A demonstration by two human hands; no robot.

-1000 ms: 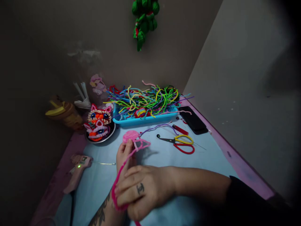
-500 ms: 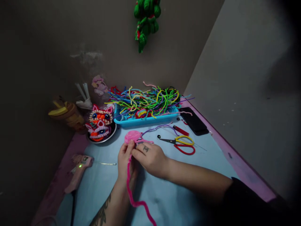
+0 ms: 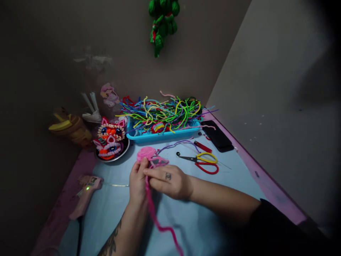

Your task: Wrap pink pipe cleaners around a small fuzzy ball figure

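Note:
My left hand [image 3: 137, 183] pinches a pink pipe-cleaner craft piece [image 3: 147, 153], a coiled disc with looped pieces beside it. My right hand [image 3: 167, 181] meets it from the right, fingers closed on a hot-pink pipe cleaner [image 3: 160, 220]. That pipe cleaner runs from the pinch down toward me in a wavy line over the light blue table cover [image 3: 207, 192]. Both hands are close together, touching at the fingertips.
A blue tray [image 3: 162, 136] heaped with coloured pipe cleaners stands behind. A finished pipe-cleaner lion head [image 3: 110, 140] sits on a plate at left. A pink glue gun [image 3: 85, 193] with a lit green lamp lies at left. Scissors [image 3: 201, 161], a red lighter [image 3: 203, 146] and a phone [image 3: 217, 137] lie at right.
My right hand moved from low near me up to the craft piece at my left hand's fingertips. The hot-pink pipe cleaner's tail now trails free toward me.

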